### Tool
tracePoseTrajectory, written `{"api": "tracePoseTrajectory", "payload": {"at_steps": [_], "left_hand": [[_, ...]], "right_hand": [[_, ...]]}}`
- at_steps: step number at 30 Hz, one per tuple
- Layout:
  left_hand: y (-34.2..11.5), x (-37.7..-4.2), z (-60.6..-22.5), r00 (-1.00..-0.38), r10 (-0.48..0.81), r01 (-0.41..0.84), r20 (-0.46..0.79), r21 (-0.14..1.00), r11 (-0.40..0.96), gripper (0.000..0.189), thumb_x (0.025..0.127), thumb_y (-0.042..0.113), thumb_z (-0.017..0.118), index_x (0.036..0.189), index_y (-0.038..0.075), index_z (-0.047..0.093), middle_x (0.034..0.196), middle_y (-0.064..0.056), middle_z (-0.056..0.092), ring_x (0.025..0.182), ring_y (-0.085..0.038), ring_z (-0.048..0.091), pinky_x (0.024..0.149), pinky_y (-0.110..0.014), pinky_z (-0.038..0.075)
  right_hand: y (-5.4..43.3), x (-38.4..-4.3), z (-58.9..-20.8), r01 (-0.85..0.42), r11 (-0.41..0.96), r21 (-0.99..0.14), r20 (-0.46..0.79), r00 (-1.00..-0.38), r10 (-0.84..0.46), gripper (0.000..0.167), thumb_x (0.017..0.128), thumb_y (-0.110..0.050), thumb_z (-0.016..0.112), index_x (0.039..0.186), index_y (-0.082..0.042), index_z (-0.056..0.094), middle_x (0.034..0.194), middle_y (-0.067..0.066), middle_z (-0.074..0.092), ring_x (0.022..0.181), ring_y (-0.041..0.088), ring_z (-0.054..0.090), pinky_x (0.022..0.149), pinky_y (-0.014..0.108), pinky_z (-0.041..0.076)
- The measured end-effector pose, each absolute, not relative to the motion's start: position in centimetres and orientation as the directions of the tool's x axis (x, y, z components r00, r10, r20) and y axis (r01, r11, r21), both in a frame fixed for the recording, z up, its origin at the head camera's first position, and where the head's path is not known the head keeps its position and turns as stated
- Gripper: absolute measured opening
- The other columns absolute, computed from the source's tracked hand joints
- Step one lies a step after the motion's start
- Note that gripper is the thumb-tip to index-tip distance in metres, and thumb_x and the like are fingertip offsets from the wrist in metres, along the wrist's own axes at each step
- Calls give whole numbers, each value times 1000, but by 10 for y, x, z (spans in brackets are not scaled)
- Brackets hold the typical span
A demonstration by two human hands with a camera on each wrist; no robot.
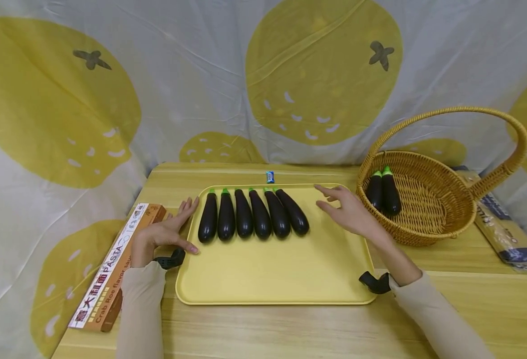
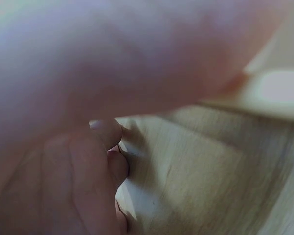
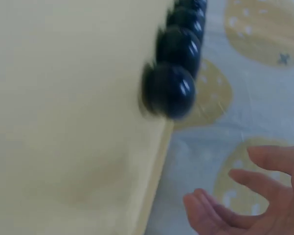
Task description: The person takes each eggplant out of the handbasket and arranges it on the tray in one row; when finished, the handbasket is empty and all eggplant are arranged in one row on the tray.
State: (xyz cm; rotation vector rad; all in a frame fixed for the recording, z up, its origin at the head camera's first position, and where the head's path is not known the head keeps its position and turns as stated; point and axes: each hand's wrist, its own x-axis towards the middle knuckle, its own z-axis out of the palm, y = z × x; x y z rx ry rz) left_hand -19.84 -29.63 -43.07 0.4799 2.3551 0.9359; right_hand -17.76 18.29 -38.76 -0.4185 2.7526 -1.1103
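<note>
Several dark purple eggplants (image 1: 244, 214) with green stem ends lie side by side on a yellow tray (image 1: 272, 279). The one at the row's right end (image 1: 292, 212) is tilted. By the tray's left rim is my left hand (image 1: 169, 232), fingers spread and thumb over the rim; it holds nothing. My right hand (image 1: 346, 212) hovers above the tray's right part with loosely bent, parted fingers and nothing in them. In the right wrist view, the nearest eggplant (image 3: 171, 93) is apart from my right hand (image 3: 254, 196). The left wrist view mostly shows my left palm (image 2: 54, 186).
At the right stands a wicker basket (image 1: 425, 199) with a tall handle, holding two eggplants (image 1: 391, 194). A pasta box (image 1: 115, 269) lies left of the tray. Behind the tray is a small blue packet (image 1: 270, 177). A plastic-wrapped package (image 1: 506, 229) lies beside the basket.
</note>
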Motion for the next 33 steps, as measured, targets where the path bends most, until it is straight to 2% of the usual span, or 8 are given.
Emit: {"api": "tracePoseTrajectory", "payload": {"at_steps": [2,10,13,17,21,25,29,33], "left_hand": [[-297,-198,-431,-784,504,118,-362,711,694,144,72,28,95,165,10,-13,166,-26,-30,153,-48,-29,118,-75,-17],[-299,-196,-430,-784,507,121,-358,714,690,144,73,26,95,165,10,-13,166,-26,-30,153,-48,-30,117,-76,-17],[-299,-195,-430,-785,504,111,-359,719,686,144,72,26,95,166,10,-13,166,-26,-30,153,-48,-30,117,-76,-17],[-298,-195,-430,-786,503,104,-360,725,681,144,72,25,95,166,9,-13,166,-26,-31,152,-48,-31,116,-76,-18],[-298,-195,-430,-785,505,105,-359,726,679,144,72,25,96,166,9,-13,166,-26,-31,153,-48,-31,117,-76,-18],[-297,-196,-430,-784,507,106,-357,729,676,145,71,25,96,166,10,-13,166,-26,-30,153,-48,-30,117,-75,-19],[-296,-197,-431,-783,511,108,-354,733,672,145,71,25,96,166,10,-13,166,-26,-30,153,-48,-30,117,-75,-18],[-296,-197,-431,-782,511,104,-355,735,670,145,71,24,96,166,11,-13,166,-26,-30,153,-48,-30,117,-75,-19]], "right_hand": [[203,-175,-378,-199,679,-707,9,-962,-273,53,109,-29,54,158,-13,45,141,25,56,127,41,58,93,51,55],[281,-173,-368,-50,658,-751,60,-998,-7,48,106,-40,58,147,-16,60,127,9,68,108,7,56,71,19,45],[303,-178,-374,19,657,-753,9,-999,39,56,106,-43,56,153,-14,52,138,16,62,121,20,56,74,26,44],[322,-184,-385,110,640,-760,-95,-994,59,68,107,-46,50,164,-15,31,156,30,44,139,48,44,93,49,50],[333,-189,-394,182,621,-762,-190,-980,54,74,109,-47,46,168,-16,13,159,38,33,144,57,34,106,70,40],[337,-194,-397,254,595,-762,-310,-951,9,77,109,-46,43,167,-16,2,160,41,26,143,56,35,111,67,40],[338,-200,-399,310,602,-736,-393,-920,-6,78,109,-46,42,166,-12,1,161,43,22,134,46,51,103,51,52],[337,-206,-401,312,629,-712,-403,-915,-3,78,109,-42,44,166,-4,6,155,43,34,97,13,64,82,30,57]]}}
